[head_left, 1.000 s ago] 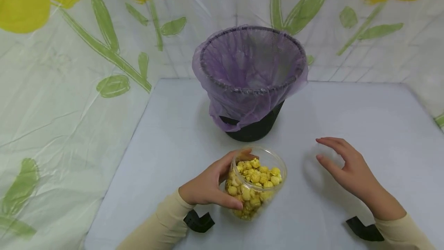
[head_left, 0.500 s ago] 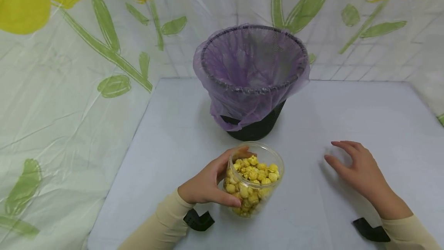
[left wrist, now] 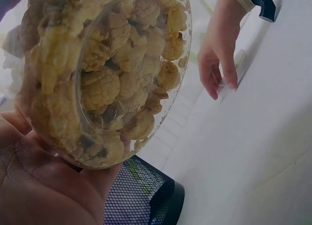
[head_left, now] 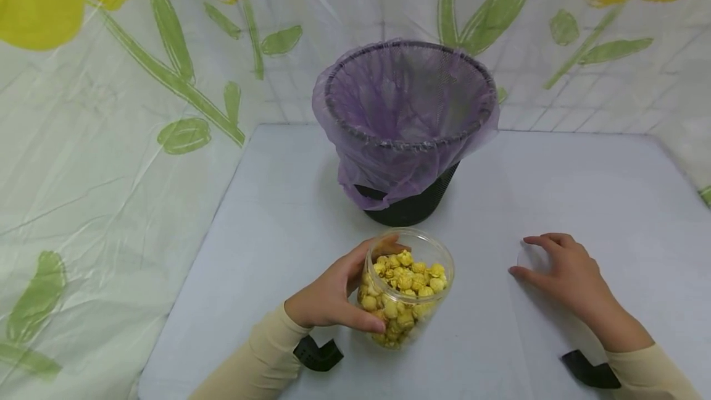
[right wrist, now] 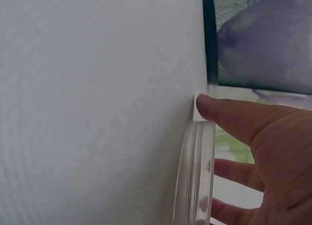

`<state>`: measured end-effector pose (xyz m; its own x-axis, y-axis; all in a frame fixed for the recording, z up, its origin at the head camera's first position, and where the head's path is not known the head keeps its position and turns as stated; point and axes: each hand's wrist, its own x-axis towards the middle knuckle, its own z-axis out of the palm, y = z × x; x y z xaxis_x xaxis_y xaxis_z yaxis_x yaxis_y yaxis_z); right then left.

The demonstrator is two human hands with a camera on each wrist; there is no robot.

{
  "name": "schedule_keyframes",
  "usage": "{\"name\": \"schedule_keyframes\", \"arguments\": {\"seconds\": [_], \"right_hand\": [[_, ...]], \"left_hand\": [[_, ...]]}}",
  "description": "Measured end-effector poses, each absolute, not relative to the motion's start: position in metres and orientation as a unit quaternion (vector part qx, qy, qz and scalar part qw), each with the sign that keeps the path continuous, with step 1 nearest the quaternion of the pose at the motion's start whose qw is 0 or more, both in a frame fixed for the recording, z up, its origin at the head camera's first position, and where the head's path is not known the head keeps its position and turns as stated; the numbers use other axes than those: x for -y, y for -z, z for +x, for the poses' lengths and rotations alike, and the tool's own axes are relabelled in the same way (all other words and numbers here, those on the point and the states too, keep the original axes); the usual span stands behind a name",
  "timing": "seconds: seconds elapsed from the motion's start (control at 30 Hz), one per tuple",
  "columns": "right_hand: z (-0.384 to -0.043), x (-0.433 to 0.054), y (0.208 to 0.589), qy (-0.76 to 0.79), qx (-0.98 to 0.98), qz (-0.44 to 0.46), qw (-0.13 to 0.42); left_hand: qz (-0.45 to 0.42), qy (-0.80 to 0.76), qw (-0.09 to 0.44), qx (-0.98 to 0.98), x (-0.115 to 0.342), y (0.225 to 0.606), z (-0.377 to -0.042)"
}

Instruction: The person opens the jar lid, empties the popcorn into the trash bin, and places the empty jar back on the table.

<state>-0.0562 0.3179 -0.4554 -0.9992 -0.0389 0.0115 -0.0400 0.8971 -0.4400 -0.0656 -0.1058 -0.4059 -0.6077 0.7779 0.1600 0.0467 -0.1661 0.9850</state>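
Observation:
My left hand [head_left: 333, 295] grips a clear round plastic jar [head_left: 412, 307] of yellow popcorn [head_left: 408, 275], thumb on the near side and fingers around the far rim. The jar is uncovered and leans a little. Seen from the left wrist, popcorn fills the jar [left wrist: 117, 74] close to the palm. Over to the right, my right hand [head_left: 574, 286] holds a clear lid [right wrist: 199, 171] by its edge, between thumb and fingers, low at the table. From the head the lid [head_left: 533, 258] is barely visible against the white.
Behind the jar stands a black mesh wastebasket [head_left: 413, 205] lined with a purple bag [head_left: 383, 171]. Both stand on a white table [head_left: 278, 202]. A flower-printed plastic sheet [head_left: 139, 202] hangs behind and along the left side.
My right hand shifted right, then came down slightly towards the table with its thumb and fingers closer in. My left hand and the jar stay almost in place.

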Motion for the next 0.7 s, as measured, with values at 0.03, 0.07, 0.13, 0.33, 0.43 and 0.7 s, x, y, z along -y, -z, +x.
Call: {"name": "schedule_keyframes", "arguments": {"seconds": [0.03,0.07,0.13,0.33,0.43,0.7], "right_hand": [[-0.056,-0.318,0.455,-0.224,0.974,0.02,0.0],[-0.056,-0.318,0.455,-0.222,0.975,0.019,-0.004],[-0.057,-0.317,0.453,-0.22,0.975,0.017,-0.012],[-0.062,-0.308,0.433,-0.24,0.971,0.009,0.006],[-0.071,-0.3,0.407,-0.281,0.959,0.011,0.038],[-0.106,-0.275,0.336,-0.339,0.924,0.025,0.177]], "left_hand": [[0.352,-0.679,0.27,-0.585,0.106,0.406,-0.066],[0.351,-0.68,0.27,-0.584,0.106,0.407,-0.066],[0.351,-0.683,0.27,-0.581,0.106,0.408,-0.066],[0.349,-0.682,0.266,-0.585,0.108,0.408,-0.065],[0.348,-0.677,0.261,-0.593,0.111,0.407,-0.066],[0.344,-0.671,0.248,-0.608,0.117,0.408,-0.067]]}}
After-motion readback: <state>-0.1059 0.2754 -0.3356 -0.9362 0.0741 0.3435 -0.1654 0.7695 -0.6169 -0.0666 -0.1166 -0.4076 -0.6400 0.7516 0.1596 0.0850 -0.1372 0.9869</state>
